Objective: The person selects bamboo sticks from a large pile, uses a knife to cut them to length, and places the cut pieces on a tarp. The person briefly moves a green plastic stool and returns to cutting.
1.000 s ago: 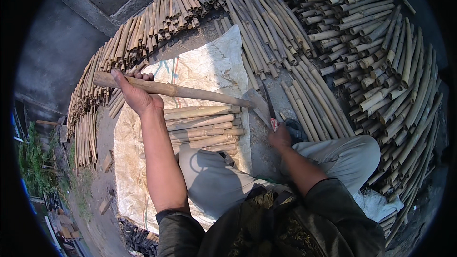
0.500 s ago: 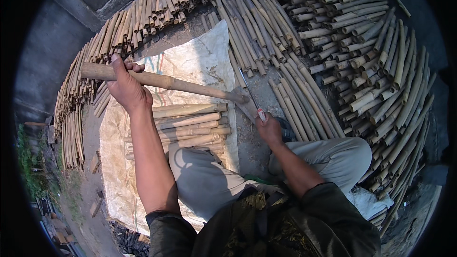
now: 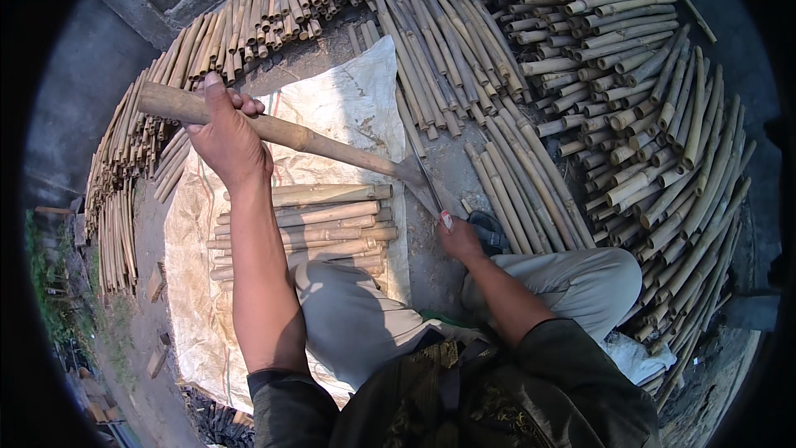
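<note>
bamboo pole (image 3: pixel 332 148) being gripped by left hand (image 3: pixel 222 134), fingers wrapped | blade (image 3: pixel 429 185) being pinched by right hand (image 3: pixel 458 236) | over white sack (image 3: pixel 348 104)

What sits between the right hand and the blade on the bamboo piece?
Nothing visible: the right hand holds the blade right where it meets the bamboo piece, which the left hand grips farther along.

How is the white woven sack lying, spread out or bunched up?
Spread flat: the white woven sack lies open on the ground, cut bamboo pieces stacked on it.
</note>
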Demonstrator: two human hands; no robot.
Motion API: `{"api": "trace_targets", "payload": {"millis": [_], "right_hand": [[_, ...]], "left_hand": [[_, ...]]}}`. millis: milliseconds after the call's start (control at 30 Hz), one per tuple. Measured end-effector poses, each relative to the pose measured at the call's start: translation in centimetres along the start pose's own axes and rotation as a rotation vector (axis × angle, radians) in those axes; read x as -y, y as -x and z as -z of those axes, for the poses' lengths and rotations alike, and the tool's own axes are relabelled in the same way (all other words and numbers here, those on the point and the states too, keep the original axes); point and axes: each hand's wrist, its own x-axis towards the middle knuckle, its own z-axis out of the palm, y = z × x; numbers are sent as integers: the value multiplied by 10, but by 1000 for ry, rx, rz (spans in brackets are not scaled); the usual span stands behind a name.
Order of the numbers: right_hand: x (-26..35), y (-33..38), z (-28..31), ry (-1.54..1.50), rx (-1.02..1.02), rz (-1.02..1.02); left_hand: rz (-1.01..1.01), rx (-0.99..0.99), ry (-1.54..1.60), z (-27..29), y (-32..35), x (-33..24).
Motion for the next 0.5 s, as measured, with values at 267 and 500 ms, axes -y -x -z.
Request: {"api": "trace_targets", "payload": {"millis": [267, 500], "right_hand": [[113, 11, 88, -471, -243, 276], [62, 24, 52, 37, -82, 112]], "left_hand": [[-50, -59, -129, -7, -15, 14], [-6, -24, -161, -29, -13, 15]]}}
